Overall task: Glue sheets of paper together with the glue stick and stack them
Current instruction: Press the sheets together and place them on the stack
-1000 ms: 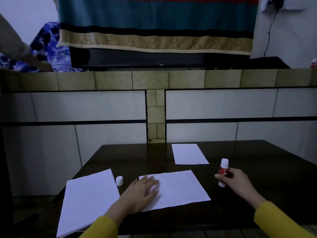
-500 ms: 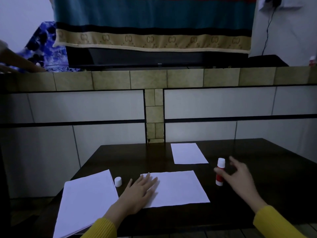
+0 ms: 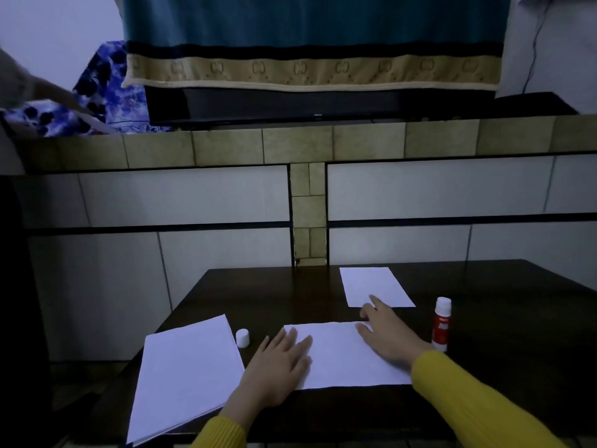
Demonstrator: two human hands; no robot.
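Dark wood table (image 3: pixel 504 376) holds everything. White sheet (image 3: pixel 345 357) lies flat at centre, near the front edge. Left hand (image 3: pixel 277 367) rests palm down on the sheet's left edge, fingers close together and flat, holding nothing. Right hand (image 3: pixel 387 334) lies over the sheet's far right corner, fingers spread and loose, nothing gripped; index finger stretches toward the far sheet (image 3: pixel 374 286). Cannot tell if that fingertip touches it. Far sheet is smaller-looking, flat, toward the table's back edge, apart from the centre sheet. Glue stick (image 3: pixel 441 323) stands upright just right of the right hand, not touched, red body, white top end, uncapped. White cap (image 3: pixel 242 337) stands on the table between the paper stack (image 3: pixel 184 376) and the centre sheet, just beyond the left hand's fingers. Stack sits at the left, angled, its near corner hanging past the table's front edge. Yellow sleeves (image 3: pixel 478 402) on both arms. Tiled wall behind the table.
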